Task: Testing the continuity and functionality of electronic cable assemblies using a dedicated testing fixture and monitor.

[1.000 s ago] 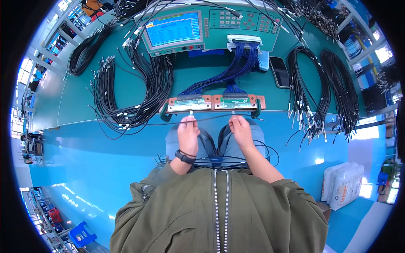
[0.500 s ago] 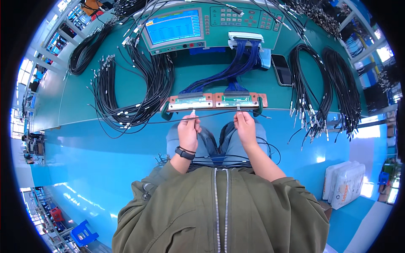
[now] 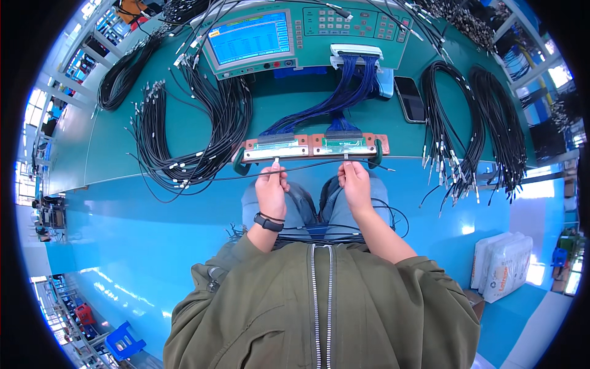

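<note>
My left hand (image 3: 270, 186) pinches a light-coloured cable plug (image 3: 276, 163) between thumb and fingers, its tip at the front edge of the left connector board (image 3: 279, 149). My right hand (image 3: 356, 184) is closed on another cable plug (image 3: 346, 157), which meets the front of the right connector board (image 3: 344, 147). Whether either plug is fully seated cannot be made out. Both boards sit side by side on a reddish-brown fixture with green handles (image 3: 241, 163) at its ends. A black cable (image 3: 307, 167) runs across just in front of it, past both hands.
Blue wire bundles (image 3: 335, 101) link the boards to a green tester (image 3: 295, 37) with a lit screen. Black cable bundles lie left (image 3: 184, 135) and right (image 3: 461, 123), some hanging over the table edge. A phone (image 3: 410, 100) lies right of the tester. More cables cross my lap.
My left hand has shifted slightly left with its plug, which is now closer to the left board. My right hand stays at the right board. The view has shifted a little.
</note>
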Available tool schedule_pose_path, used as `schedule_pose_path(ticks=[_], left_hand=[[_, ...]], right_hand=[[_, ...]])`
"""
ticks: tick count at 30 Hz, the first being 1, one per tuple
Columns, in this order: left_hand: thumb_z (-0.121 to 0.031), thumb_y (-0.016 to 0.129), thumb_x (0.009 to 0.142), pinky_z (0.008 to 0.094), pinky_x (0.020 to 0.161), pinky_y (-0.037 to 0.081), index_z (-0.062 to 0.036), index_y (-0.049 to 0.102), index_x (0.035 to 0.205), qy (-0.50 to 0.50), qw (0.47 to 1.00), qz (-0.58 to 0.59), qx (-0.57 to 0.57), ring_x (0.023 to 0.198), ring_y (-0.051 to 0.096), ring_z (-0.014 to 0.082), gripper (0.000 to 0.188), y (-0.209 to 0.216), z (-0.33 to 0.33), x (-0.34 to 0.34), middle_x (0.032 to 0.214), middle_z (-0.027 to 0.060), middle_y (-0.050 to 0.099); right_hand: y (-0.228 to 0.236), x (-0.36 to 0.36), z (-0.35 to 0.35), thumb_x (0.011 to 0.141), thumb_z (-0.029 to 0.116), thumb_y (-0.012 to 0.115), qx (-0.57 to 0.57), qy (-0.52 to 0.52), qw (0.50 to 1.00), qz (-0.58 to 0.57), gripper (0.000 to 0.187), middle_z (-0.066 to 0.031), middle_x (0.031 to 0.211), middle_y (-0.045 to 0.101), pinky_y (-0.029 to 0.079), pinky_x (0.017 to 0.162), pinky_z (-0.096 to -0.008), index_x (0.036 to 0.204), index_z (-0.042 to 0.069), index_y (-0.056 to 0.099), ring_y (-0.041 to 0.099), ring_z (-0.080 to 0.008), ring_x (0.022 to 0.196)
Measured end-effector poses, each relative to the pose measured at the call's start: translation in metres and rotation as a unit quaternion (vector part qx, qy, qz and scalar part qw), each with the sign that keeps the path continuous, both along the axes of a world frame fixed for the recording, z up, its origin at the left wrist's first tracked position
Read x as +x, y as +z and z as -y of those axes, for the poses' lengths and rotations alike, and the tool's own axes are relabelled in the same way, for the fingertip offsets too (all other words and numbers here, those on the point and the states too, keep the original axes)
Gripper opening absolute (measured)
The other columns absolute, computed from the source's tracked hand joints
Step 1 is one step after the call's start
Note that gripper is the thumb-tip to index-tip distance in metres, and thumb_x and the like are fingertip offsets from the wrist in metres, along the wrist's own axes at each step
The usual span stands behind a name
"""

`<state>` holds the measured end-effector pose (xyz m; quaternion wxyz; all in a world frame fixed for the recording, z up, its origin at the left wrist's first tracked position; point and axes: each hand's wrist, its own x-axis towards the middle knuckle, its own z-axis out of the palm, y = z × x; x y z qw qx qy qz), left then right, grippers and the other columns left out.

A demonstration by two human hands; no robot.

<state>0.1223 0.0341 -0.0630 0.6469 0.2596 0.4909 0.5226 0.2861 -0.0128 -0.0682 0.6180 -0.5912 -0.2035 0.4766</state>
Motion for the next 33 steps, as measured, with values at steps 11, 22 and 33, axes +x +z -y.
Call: schedule_pose_path(ticks=[11, 22, 33], left_hand=[[-0.017, 0.049, 0.09, 0.0181, 0.044, 0.036, -0.0028, 0.052, 0.082, 0.037, 0.999, -0.024, -0.008, 0.049, 0.042, 0.0066, 0.017, -0.003, -0.003, 0.008, 0.065, 0.0025, 0.052], [-0.001, 0.053, 0.081, 0.025, 0.073, 0.047, 0.0089, 0.053, 0.1, -0.054, 0.998, -0.024, -0.008, 0.078, 0.058, 0.0194, 0.021, -0.02, 0.006, -0.093, 0.087, 0.0141, 0.059], [-0.014, 0.058, 0.078, 0.0268, 0.072, 0.044, 0.0041, 0.053, 0.107, 0.16, 0.946, -0.27, -0.084, 0.083, 0.057, 0.0197, 0.035, -0.098, 0.05, -0.269, 0.092, 0.0141, 0.059]], right_hand=[[0.007, 0.013, -0.006, 0.088, 0.015, 0.044, -0.033, 0.033, 0.999, 0.013, 0.021, -0.0047, 0.071, 0.053, 0.033, 0.05, -0.0187, 0.082, -0.001, 0.056, 0.042, -0.0075, 0.056], [0.004, 0.113, 0.099, 0.082, -0.001, 0.048, 0.017, -0.086, 0.97, 0.226, 0.016, -0.0076, 0.086, 0.058, 0.045, 0.071, -0.0238, 0.094, 0.0, 0.057, 0.055, -0.0149, 0.076], [-0.059, 0.263, 0.339, 0.068, -0.004, 0.047, -0.405, -0.15, 0.896, 0.102, 0.015, -0.0082, 0.068, 0.057, 0.044, 0.053, -0.024, 0.071, 0.002, 0.06, 0.051, -0.0159, 0.06]])
